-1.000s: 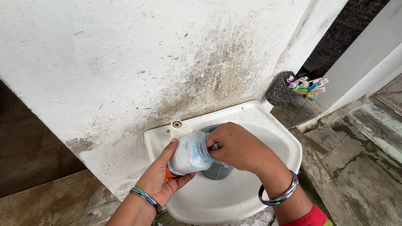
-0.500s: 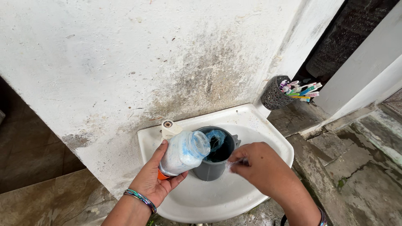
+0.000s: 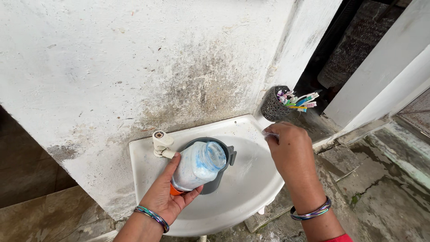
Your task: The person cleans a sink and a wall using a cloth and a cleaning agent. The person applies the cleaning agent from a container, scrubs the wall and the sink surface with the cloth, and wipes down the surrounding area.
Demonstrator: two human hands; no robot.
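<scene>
Jar (image 3: 198, 165) (powder-streaked, open-mouthed) is tilted over grey bucket (image 3: 222, 172) in white sink (image 3: 251, 188) | gripped around its base by left hand (image 3: 166, 195) | right hand (image 3: 290, 150) pinches 1 small clear scrap at sink rim | risk: powder could overshoot the bucket if tipped too steeply.

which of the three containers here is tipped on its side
The clear jar with the orange base, held in the left hand over the grey bucket. The bucket and the mesh toothbrush holder stand upright.

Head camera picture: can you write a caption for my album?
Left hand tips a powder-streaked jar over a grey bucket in a white sink; right hand reaches toward its rim.
</scene>
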